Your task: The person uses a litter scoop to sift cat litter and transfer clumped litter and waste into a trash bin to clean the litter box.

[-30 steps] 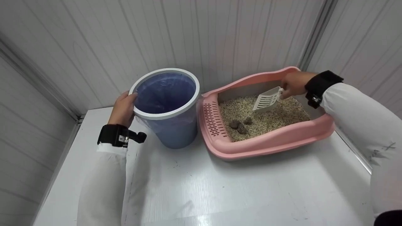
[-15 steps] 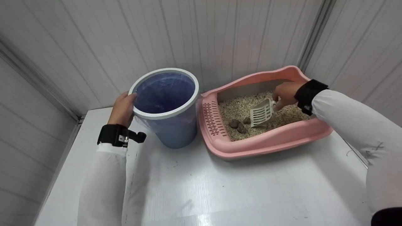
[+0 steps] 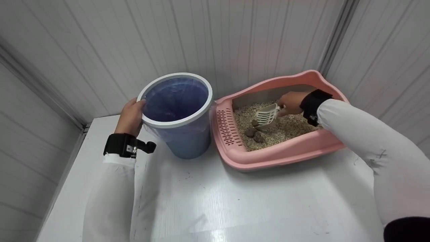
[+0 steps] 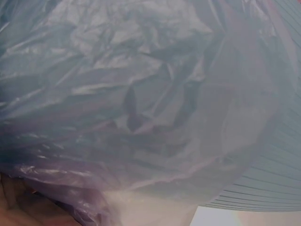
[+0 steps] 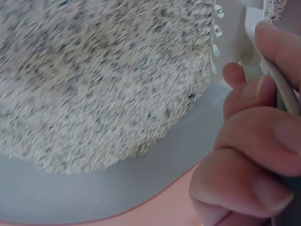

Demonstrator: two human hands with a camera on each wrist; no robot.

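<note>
Left hand (image 3: 131, 116) grips bin (image 3: 177, 114) rim, steadying it; right hand (image 3: 289, 103) holds scoop (image 3: 266, 116) tilted into litter by clumps (image 3: 254, 133).

Your left hand (image 3: 131, 116) is stretched forward with the fingers curled in a grip. Your right hand (image 3: 289, 103) reaches far forward, fingers (image 5: 244, 89) pinched closed.

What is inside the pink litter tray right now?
The litter tray holds pale litter, dark clumps and a white scoop gripped by the right hand. What lies beneath the litter is hidden.
</note>
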